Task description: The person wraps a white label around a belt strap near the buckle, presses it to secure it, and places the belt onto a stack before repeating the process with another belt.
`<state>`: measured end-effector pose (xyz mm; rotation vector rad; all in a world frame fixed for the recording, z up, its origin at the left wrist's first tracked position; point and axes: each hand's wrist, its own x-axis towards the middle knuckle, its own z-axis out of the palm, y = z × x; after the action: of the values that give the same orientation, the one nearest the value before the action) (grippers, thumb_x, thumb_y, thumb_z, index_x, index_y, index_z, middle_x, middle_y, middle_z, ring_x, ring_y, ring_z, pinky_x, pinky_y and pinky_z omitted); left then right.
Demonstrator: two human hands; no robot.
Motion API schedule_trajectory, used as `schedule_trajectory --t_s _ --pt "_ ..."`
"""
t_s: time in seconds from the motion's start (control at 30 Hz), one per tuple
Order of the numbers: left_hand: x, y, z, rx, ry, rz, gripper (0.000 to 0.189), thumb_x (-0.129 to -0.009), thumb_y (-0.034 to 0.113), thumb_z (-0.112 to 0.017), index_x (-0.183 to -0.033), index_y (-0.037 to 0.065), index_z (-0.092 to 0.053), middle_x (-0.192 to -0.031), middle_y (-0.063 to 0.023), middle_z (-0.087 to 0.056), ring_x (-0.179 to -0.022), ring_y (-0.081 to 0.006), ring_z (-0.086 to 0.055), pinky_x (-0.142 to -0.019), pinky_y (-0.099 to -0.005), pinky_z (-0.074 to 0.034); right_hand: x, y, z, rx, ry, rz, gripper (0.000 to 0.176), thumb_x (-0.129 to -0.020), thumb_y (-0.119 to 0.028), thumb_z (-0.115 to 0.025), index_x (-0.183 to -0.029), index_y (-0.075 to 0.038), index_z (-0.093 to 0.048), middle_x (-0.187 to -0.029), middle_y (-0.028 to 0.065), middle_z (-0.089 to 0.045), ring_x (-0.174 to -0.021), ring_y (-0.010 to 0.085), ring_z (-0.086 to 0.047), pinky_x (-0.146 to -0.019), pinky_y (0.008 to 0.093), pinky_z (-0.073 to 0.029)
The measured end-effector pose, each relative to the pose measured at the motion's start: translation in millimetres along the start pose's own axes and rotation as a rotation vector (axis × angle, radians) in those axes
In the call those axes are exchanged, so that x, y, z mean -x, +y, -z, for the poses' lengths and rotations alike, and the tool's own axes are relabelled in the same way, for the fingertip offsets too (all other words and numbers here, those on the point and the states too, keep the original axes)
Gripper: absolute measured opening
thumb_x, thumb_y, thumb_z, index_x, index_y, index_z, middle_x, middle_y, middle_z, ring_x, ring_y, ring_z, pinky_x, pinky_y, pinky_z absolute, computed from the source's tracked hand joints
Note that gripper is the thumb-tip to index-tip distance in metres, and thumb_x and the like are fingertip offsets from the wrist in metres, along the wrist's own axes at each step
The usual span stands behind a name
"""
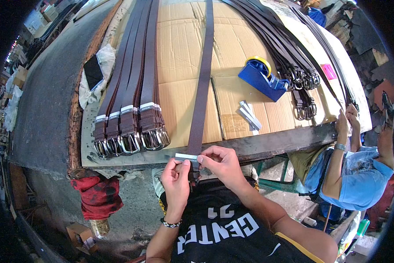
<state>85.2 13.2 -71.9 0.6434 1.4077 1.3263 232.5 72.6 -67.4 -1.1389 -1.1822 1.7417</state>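
Observation:
A dark brown belt (200, 96) runs lengthwise over the cardboard, its buckle end hanging at the table's front edge close to my body. Across the belt near that end lies a white paper label (184, 156) with small print. My left hand (176, 182) is closed, its thumb and fingers pinching the label and belt from the left. From the right, my right hand (223, 165) pinches the label's other end at the belt's edge. The buckle is mostly hidden below my fingers.
Labelled belts (135, 83) lie stacked at left, buckles toward me. A blue tape dispenser (262, 83) and loose white labels (249, 117) are right of the belt. More belts (289, 52) lie further right. A co-worker in a blue shirt (359, 179) handles dark straps at the right end.

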Motion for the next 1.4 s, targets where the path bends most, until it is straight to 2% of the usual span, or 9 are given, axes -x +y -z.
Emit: schedule_trajectory --t_s 0.13,0.23,0.33,0.47,0.77,1.07,1.17,1.27,1.4 --pt "-1.1 -2.4 1.4 -0.002 0.009 -0.001 0.012 -0.1 0.015 -0.057 -0.096 0.004 -0.061 -0.079 -0.0054 -0.07 -0.057 -0.0117 -0.065 -0.043 -0.022 -0.045 0.5 2.7 -2.3 -0.067 0.009 -0.028 0.012 -0.092 -0.01 -0.071 -0.093 0.002 -0.069 -0.083 0.004 -0.069 -0.075 0.0065 -0.062 -0.067 0.0206 -0.048" --pt "-2.1 -1.8 1.6 0.006 0.0 0.012 0.01 -0.101 0.013 -0.059 -0.102 0.003 -0.058 -0.071 0.004 -0.06 -0.054 0.0002 -0.048 -0.044 -0.0181 -0.04 1.4 -0.7 -4.1 -0.047 0.027 -0.035 0.014 -0.091 -0.011 -0.071 -0.091 0.003 -0.069 -0.08 0.0009 -0.067 -0.073 0.0042 -0.059 -0.064 0.0204 -0.046" --pt "6.4 12.9 -10.6 0.054 0.121 0.002 0.019 -0.099 0.009 -0.06 -0.115 0.001 -0.052 -0.086 -0.0029 -0.062 -0.067 -0.0046 -0.056 -0.051 -0.0188 -0.045 3.0 -0.9 -5.2 -0.046 0.058 -0.051 0.014 -0.091 -0.012 -0.072 -0.09 0.002 -0.069 -0.078 -0.0016 -0.065 -0.069 0.0023 -0.054 -0.06 0.0194 -0.041" --pt "12.3 2.7 -14.4 -0.155 0.225 -0.427 0.027 -0.097 0.005 -0.06 -0.122 0.001 -0.049 -0.11 -0.0091 -0.056 -0.102 -0.0128 -0.056 -0.079 -0.0264 -0.049 3.3 1.5 -4.0 -0.027 0.068 -0.038 0.014 -0.091 -0.013 -0.073 -0.09 0.001 -0.069 -0.078 -0.0032 -0.064 -0.068 0.0016 -0.052 -0.058 0.0193 -0.039" --pt "13.0 12.6 -18.4 -0.382 0.214 -0.316 0.017 -0.097 0.01 -0.063 -0.109 -0.001 -0.06 -0.095 -0.0047 -0.063 -0.085 -0.0101 -0.059 -0.071 -0.0239 -0.05 4.9 -0.4 -5.2 -0.01 0.06 -0.015 0.016 -0.092 -0.014 -0.072 -0.092 0.001 -0.069 -0.079 -0.0029 -0.065 -0.07 0.0017 -0.054 -0.06 0.0192 -0.042" --pt "7.6 7.6 -17.2 -0.094 0.151 -0.202 0.017 -0.097 0.01 -0.064 -0.107 -0.004 -0.063 -0.092 -0.0048 -0.068 -0.082 -0.0081 -0.061 -0.071 -0.0233 -0.049 5.0 -0.5 -6.0 -0.01 0.043 -0.007 0.016 -0.093 -0.013 -0.071 -0.092 0.002 -0.069 -0.08 -0.0014 -0.066 -0.071 0.0028 -0.055 -0.061 0.0204 -0.044" --pt "5.9 10.8 -10.1 -0.076 0.118 -0.019 0.018 -0.098 0.011 -0.065 -0.107 -0.004 -0.063 -0.093 -0.0042 -0.068 -0.084 -0.0059 -0.06 -0.07 -0.0211 -0.047 4.0 0.8 -4.8 -0.003 0.032 0.013 0.015 -0.093 -0.013 -0.07 -0.093 0.002 -0.069 -0.08 -0.0005 -0.066 -0.072 0.0034 -0.057 -0.062 0.0212 -0.045" --pt "-2.2 -0.5 -3.4 0.024 0.038 -0.017 0.017 -0.098 0.011 -0.064 -0.108 -0.003 -0.065 -0.094 -0.0024 -0.068 -0.083 -0.004 -0.058 -0.072 -0.021 -0.045 3.1 0.8 -2.7 0.037 0.02 0.002 0.015 -0.093 -0.013 -0.07 -0.094 0.002 -0.069 -0.08 0.0002 -0.066 -0.072 0.0038 -0.057 -0.062 0.0216 -0.046" --pt "-5.1 11.9 -3.9 0.185 -0.048 0.111 0.017 -0.1 0.013 -0.059 -0.108 -0.002 -0.065 -0.091 -0.0028 -0.067 -0.079 -0.0078 -0.059 -0.074 -0.0233 -0.047 5.8 -3.4 2.5 0.017 -0.011 -0.046 0.018 -0.095 -0.015 -0.067 -0.096 0.003 -0.068 -0.081 0.0008 -0.067 -0.072 0.0039 -0.057 -0.062 0.022 -0.046"
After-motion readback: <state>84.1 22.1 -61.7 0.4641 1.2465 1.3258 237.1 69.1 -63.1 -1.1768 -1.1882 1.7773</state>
